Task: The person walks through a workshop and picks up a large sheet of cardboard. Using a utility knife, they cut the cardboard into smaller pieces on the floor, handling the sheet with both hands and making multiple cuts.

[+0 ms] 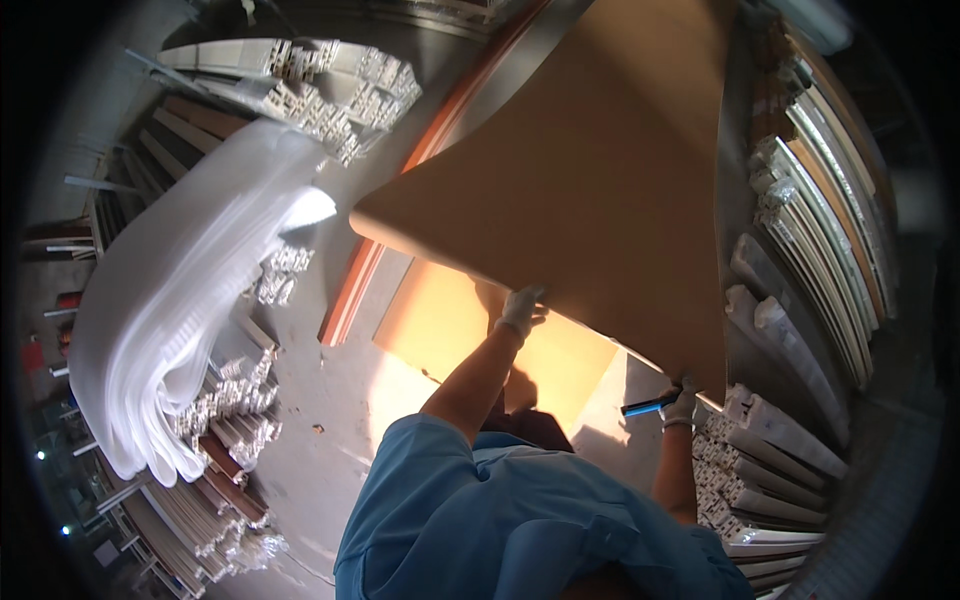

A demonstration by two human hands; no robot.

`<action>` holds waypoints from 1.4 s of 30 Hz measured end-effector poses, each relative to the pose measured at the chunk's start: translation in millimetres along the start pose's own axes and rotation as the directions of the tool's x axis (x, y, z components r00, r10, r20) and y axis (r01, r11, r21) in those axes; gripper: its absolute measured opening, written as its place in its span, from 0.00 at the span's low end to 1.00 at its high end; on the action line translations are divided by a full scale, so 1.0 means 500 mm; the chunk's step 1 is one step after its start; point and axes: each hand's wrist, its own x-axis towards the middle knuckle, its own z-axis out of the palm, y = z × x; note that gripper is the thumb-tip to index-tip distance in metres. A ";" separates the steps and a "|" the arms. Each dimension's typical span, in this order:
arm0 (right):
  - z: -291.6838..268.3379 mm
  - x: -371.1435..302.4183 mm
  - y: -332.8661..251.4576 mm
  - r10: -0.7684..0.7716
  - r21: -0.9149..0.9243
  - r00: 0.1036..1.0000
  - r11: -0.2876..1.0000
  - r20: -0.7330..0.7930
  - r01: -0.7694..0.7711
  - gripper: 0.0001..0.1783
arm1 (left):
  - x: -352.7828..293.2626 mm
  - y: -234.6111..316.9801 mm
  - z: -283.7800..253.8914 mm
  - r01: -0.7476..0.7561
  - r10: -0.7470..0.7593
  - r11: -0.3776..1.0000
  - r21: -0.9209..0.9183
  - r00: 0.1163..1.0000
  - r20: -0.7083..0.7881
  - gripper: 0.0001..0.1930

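A large brown cardboard sheet (600, 170) rises in front of me and curves away to the far side. My left hand (520, 311), in a white glove, grips the middle of its near edge. Farther right, my gloved right hand (681, 404) is closed at the sheet's near right corner. A slim blue and black tool (650, 405) sticks out to the left from that same hand; its exact kind is unclear. Below the raised sheet, another flat brown sheet (440, 315) lies sunlit on the floor, partly covered by my arm and shadow.
Orange-red long profiles (350, 300) lie on the floor left of the sheet. Racks of wrapped white profiles (330, 85) stand at the left, with a big draped bundle of white foam wrap (190, 270). More stacked profiles (820, 250) line the right side, close to my right arm.
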 end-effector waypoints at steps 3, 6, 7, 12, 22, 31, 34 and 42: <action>-0.039 0.000 0.061 0.096 -0.067 0.992 0.994 0.086 -0.090 0.10 | -0.005 -0.046 -0.059 -0.040 0.090 0.920 -0.391 0.990 0.109 0.18; -0.071 -0.003 0.101 0.093 -0.125 0.991 0.989 0.099 -0.080 0.13 | -0.012 -0.133 -0.104 -0.039 0.185 0.783 -0.621 0.968 0.172 0.20; -0.077 -0.014 0.122 0.085 -0.108 0.989 0.991 0.119 -0.072 0.15 | -0.013 -0.163 -0.117 -0.076 0.232 0.796 -0.600 0.954 0.187 0.20; -0.194 -0.063 0.187 0.000 -0.164 0.999 0.986 0.034 0.006 0.24 | 0.019 -0.307 -0.169 -0.103 0.146 0.920 -0.378 0.985 0.088 0.15; -0.540 -0.089 0.505 0.073 -0.370 0.954 0.911 -0.292 -0.183 0.27 | 0.181 -0.554 -0.448 0.154 -0.207 0.946 -0.286 0.964 -0.166 0.08; -0.654 0.251 0.808 -0.100 -0.620 0.904 0.759 -0.417 -0.202 0.29 | 0.381 -0.808 -0.864 0.037 -0.031 0.993 -0.109 0.998 0.056 0.08; -0.665 0.372 0.926 -0.109 -0.600 0.910 0.781 -0.401 -0.171 0.25 | 0.436 -0.850 -0.963 0.179 -0.199 0.963 -0.201 0.977 -0.081 0.10; -0.697 0.555 1.096 -0.139 -0.673 0.989 0.727 0.049 0.136 0.39 | 0.590 -0.914 -1.156 0.180 -0.190 0.950 -0.256 0.982 -0.014 0.20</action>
